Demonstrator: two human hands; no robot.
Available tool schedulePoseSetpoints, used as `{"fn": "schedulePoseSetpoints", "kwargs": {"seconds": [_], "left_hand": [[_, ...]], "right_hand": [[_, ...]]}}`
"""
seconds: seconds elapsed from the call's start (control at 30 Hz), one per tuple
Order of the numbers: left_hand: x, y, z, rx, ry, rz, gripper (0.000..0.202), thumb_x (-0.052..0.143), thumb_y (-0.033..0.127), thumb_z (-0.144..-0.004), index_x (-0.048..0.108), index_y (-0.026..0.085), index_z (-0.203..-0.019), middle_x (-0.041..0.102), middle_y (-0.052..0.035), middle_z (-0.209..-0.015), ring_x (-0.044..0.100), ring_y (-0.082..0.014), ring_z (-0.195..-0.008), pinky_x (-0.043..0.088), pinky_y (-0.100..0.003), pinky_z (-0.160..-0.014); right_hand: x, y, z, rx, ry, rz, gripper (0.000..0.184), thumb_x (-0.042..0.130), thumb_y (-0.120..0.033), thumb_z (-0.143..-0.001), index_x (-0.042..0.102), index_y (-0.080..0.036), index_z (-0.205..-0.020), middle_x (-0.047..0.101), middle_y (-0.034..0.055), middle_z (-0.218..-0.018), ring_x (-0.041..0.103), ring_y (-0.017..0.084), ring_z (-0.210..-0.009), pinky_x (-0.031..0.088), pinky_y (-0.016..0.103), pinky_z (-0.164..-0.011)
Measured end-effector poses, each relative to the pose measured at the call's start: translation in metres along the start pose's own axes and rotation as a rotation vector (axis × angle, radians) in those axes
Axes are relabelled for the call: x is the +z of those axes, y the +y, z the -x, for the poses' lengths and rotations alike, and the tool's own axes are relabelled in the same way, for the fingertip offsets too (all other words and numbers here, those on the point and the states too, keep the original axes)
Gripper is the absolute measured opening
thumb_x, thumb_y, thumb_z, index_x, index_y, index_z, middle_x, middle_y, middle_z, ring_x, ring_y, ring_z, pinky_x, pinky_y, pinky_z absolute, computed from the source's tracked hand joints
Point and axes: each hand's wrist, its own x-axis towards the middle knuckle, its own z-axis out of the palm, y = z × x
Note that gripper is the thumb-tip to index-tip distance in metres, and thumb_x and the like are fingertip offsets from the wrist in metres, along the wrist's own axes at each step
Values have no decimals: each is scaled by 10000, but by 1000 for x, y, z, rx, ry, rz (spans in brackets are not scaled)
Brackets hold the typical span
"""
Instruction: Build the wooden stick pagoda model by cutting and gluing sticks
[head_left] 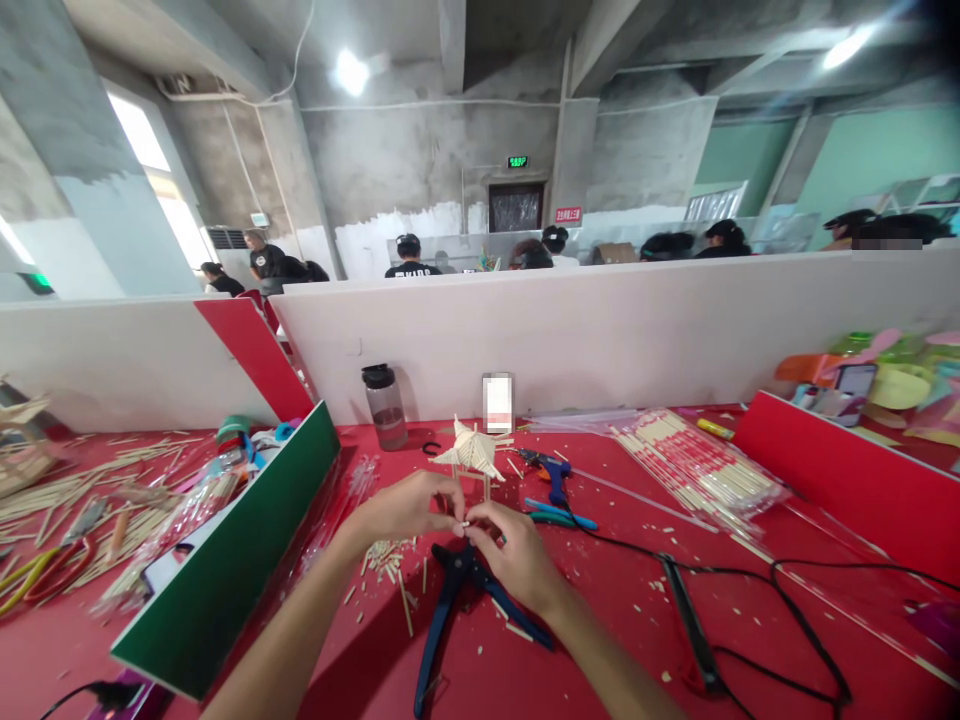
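Note:
My left hand and my right hand meet in the middle of the red table, fingertips pinched together. A small pale piece of wooden stick shows between them; the fingers partly hide it. Right below lies a cutter with dark blue handles spread apart, its head close to my fingers. Just beyond my hands stands a small pointed model built of pale wooden sticks, its lower part partly hidden. Short cut stick bits lie in a heap beside my left forearm.
Right of my hands lie blue-handled pliers and a blue glue gun with a black cable. Bagged sticks lie further right. A water bottle stands at the back. Green and red dividers flank the table.

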Motion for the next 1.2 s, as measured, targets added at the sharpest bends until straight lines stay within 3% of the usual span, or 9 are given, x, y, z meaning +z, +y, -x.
{"fn": "schedulePoseSetpoints", "kwargs": {"seconds": [0.17, 0.37, 0.7, 0.93, 1.2], "left_hand": [[0, 1, 0, 76, 46, 7, 151, 766, 314, -825, 724, 170, -834, 717, -12, -796, 629, -138, -738, 477, -243, -697], [0, 5, 1, 121, -33, 133, 158, 775, 317, -823, 739, 164, -831, 728, -30, -793, 646, -157, -745, 490, -258, -727], [4, 10, 0, 100, 10, 263, 153, 730, 317, -855, 738, 164, -873, 725, -40, -811, 643, -175, -776, 502, -272, -750], [6, 10, -1, 89, -33, 356, 156, 721, 309, -853, 729, 154, -852, 717, -38, -808, 637, -170, -762, 489, -270, -736], [8, 13, 0, 54, 14, 219, 98, 624, 233, -886, 678, 152, -870, 693, -26, -817, 638, -162, -774, 493, -268, -751]], "right_hand": [[0, 1, 1, -56, 31, -1, 97, 578, -262, -962, 669, -227, -962, 714, 28, -910, 652, 170, -790, 469, 250, -723], [-4, -6, 1, -81, -9, -45, 73, 602, -211, -936, 645, -217, -877, 679, 9, -844, 631, 164, -790, 451, 246, -721], [-5, -7, -1, 23, -21, -274, 71, 603, -249, -932, 605, -205, -876, 623, -11, -774, 619, 155, -702, 477, 260, -692], [-3, -1, 0, 140, -128, -486, 151, 629, -335, -926, 571, -206, -873, 590, -25, -720, 566, 127, -600, 444, 227, -547], [0, 2, -4, 187, -127, -610, 271, 658, -450, -892, 546, -204, -872, 570, -21, -747, 586, 136, -610, 420, 213, -489]]}}
